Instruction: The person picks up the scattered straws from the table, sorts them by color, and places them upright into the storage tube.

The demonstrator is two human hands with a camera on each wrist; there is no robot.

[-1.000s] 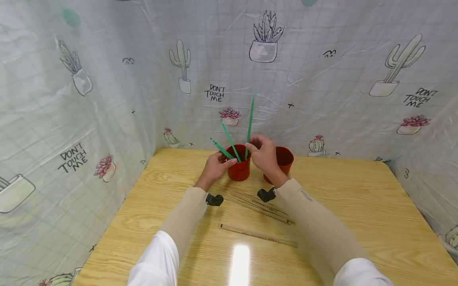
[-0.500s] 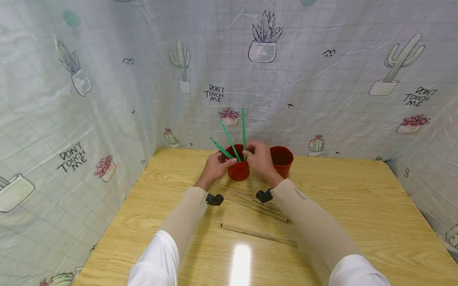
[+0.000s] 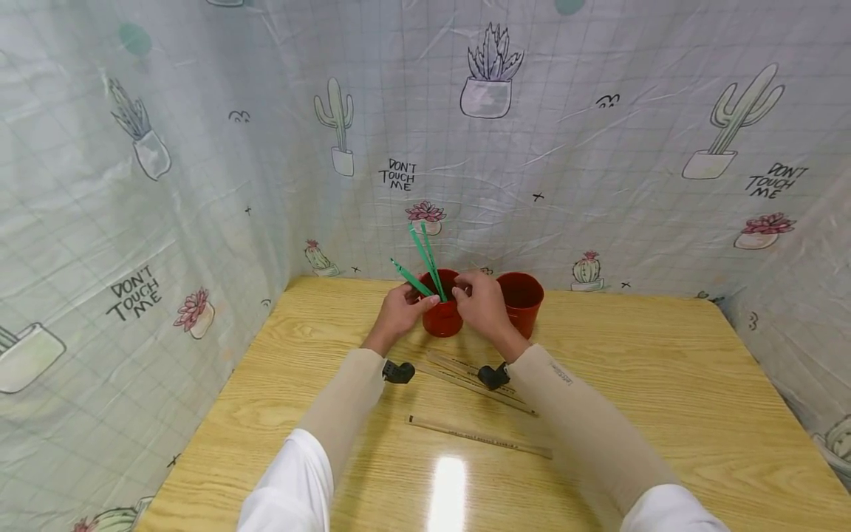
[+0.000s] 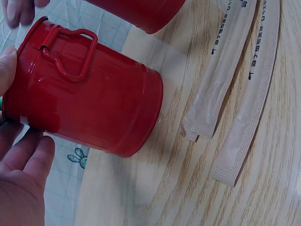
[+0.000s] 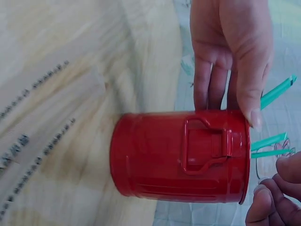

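Observation:
A small red metal bucket (image 3: 442,321) stands upright on the wooden table, its side handle (image 5: 186,146) showing in the right wrist view. My left hand (image 3: 397,313) grips the bucket's left side near the rim, thumb toward the front. Three green sticks stand in the bucket and lean left; the lowest green stick (image 3: 408,276) passes by my left fingers, and another green stick (image 3: 422,247) rises behind it. At the right side of the rim is my right hand (image 3: 484,304), fingers loosely bent, with nothing visible between them. The sticks' lower ends are hidden inside.
A second red bucket (image 3: 525,304) stands right of the first, partly behind my right hand. Several tan paper-wrapped sticks lie in front, including a separate wrapped stick (image 3: 479,437) nearer me. A patterned curtain (image 3: 638,207) borders the table (image 3: 638,384).
The right hand has lowered a green stick into the left bucket and let go of it. That stick now leans left beside the others. The left hand has stayed on the bucket.

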